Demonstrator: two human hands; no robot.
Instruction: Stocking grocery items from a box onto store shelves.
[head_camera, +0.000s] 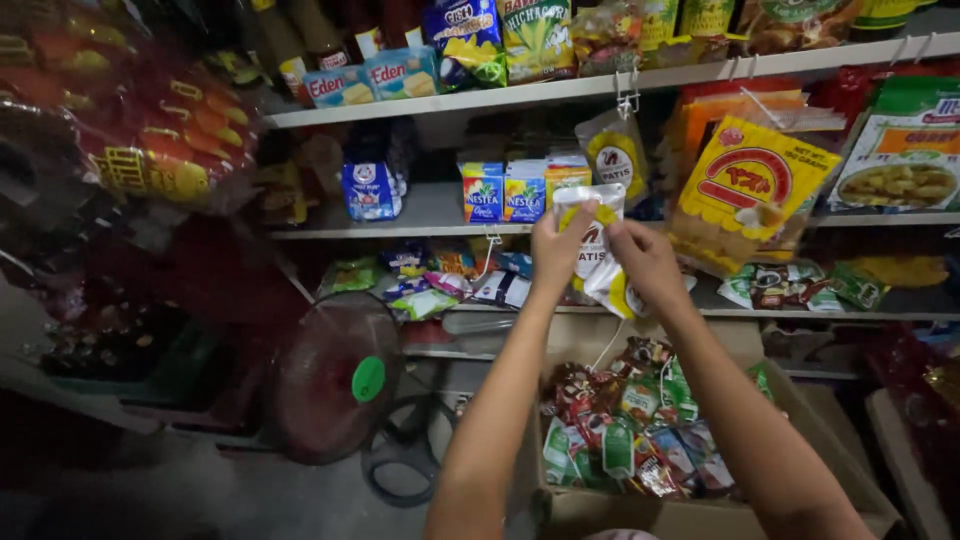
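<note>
Left hand (558, 245) and right hand (640, 255) each pinch, grip closed, a white-and-yellow sauce sachet (592, 240). A cardboard box (700, 515) of sachets sits near, below the shelf (430, 215)

The top shelf (600, 88) carries blue-and-white boxed items (372, 80) at left, a blue snack bag (465, 40) and a green snack bag (537, 38) toward the centre. The middle shelf (440, 225) holds a blue-and-white pouch (368, 190) and small blue and yellow drink-mix boxes (505, 190). A large yellow bag with a red emblem (750, 195) hangs at right, just beside a green-edged packet showing a food picture (900, 160). An open cardboard box (690, 515) on the floor contains mixed red and green sachets (630, 430). A dark red electric fan (335, 380) with a green centre cap stands left of the box.
</note>
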